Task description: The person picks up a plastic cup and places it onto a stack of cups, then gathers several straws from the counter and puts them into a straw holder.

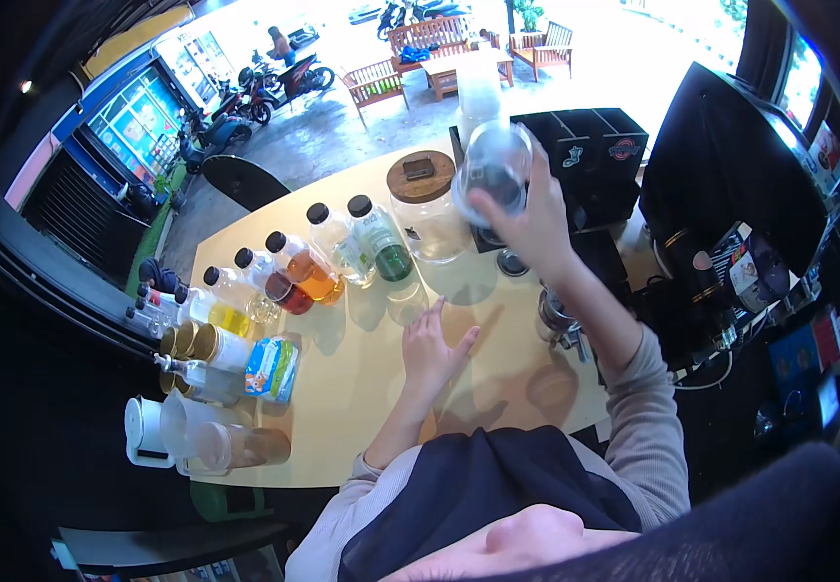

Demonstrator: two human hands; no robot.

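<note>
A clear, see-through cup (491, 184), round and slightly blurred, sits in the grasp of the right hand (542, 221), raised above the far right part of the pale surface (342, 398). Dark tones show through its wall; its exact tilt is unclear.

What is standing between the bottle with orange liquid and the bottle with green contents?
A clear, black-capped bottle stands there, in the head view.

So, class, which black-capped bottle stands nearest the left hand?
The bottle holding green liquid, beside the wooden-lidded jar; the other black-capped bottles stand farther from the left hand.
</note>
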